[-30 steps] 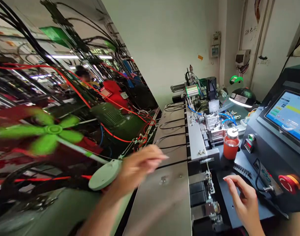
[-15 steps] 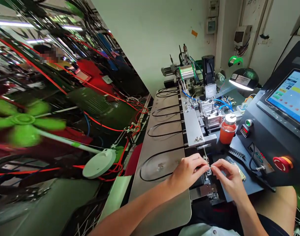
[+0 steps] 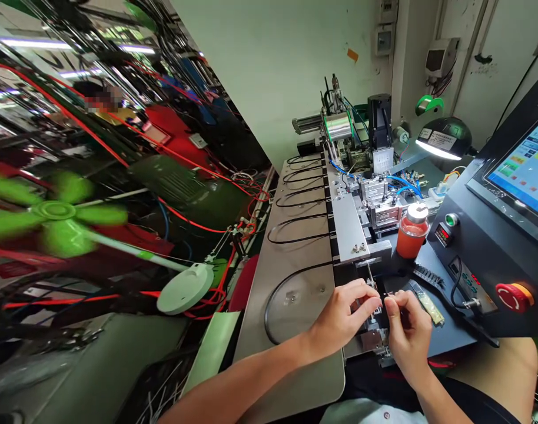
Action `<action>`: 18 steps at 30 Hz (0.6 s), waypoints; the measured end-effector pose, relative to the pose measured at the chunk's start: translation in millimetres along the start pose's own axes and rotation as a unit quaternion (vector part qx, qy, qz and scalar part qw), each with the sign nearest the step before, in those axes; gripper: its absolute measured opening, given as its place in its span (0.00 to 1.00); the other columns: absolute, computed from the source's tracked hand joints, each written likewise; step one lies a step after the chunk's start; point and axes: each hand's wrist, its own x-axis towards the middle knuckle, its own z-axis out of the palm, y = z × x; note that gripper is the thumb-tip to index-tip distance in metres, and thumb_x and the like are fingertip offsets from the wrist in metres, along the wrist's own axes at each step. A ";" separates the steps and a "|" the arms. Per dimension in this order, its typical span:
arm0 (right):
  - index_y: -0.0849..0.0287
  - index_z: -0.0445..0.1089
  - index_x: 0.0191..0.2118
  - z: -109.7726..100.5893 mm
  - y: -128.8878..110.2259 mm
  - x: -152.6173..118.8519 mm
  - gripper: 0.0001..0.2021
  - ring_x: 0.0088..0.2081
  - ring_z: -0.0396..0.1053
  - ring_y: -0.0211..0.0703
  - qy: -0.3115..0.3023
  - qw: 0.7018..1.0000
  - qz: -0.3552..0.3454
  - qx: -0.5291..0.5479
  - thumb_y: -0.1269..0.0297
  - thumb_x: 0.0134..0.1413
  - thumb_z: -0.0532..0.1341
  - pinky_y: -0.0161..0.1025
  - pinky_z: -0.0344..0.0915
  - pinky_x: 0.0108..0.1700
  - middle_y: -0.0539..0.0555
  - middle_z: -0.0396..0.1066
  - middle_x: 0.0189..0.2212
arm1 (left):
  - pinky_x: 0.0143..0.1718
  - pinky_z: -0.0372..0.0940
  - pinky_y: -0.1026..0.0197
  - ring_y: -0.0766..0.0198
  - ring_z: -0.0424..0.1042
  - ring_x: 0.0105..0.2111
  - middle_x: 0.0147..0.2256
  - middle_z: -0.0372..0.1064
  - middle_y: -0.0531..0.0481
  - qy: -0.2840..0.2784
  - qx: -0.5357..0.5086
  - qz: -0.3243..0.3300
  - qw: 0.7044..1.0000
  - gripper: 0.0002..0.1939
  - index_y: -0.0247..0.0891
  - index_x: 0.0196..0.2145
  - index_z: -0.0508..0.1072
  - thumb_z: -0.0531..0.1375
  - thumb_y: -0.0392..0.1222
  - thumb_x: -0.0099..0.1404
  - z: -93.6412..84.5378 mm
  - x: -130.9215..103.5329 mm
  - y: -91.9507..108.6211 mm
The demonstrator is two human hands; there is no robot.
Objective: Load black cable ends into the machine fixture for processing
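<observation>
A: What do our hands hold here?

B: Our left hand (image 3: 342, 315) and right hand (image 3: 405, 330) meet fingertip to fingertip over the small metal fixture (image 3: 374, 338) at the near end of the machine's track (image 3: 346, 227). Both are pinched shut on the end of a thin black cable (image 3: 291, 280); the tip itself is too small to make out.

A: Where does the cable lie from our hands?

B: It runs left from the pinch, out across the steel tabletop (image 3: 291, 353), curves in a wide loop and returns towards the track. Its free end points right, into the fixture, so its long axis at the grip lies left to right, across the track.

A: Which hand is nearer?

B: Both touch it; the left sits on the loop side, the right on the fixture side.

A: And around them?

B: More cable loops (image 3: 302, 197) lie further along; an orange bottle (image 3: 411, 232), a control panel (image 3: 494, 259) with a red stop button (image 3: 514, 296) stand to the right.
</observation>
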 end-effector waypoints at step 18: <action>0.59 0.63 0.25 -31.3 20.7 26.3 0.17 0.22 0.54 0.35 -0.097 0.987 0.119 -0.049 0.53 0.60 0.56 0.33 0.52 0.25 0.46 0.57 0.19 | 0.31 0.58 0.65 0.66 0.67 0.27 0.26 0.72 0.52 -0.024 0.190 -0.088 0.978 0.17 0.36 0.25 0.74 0.49 0.37 0.66 -10.3 16.0 -12.7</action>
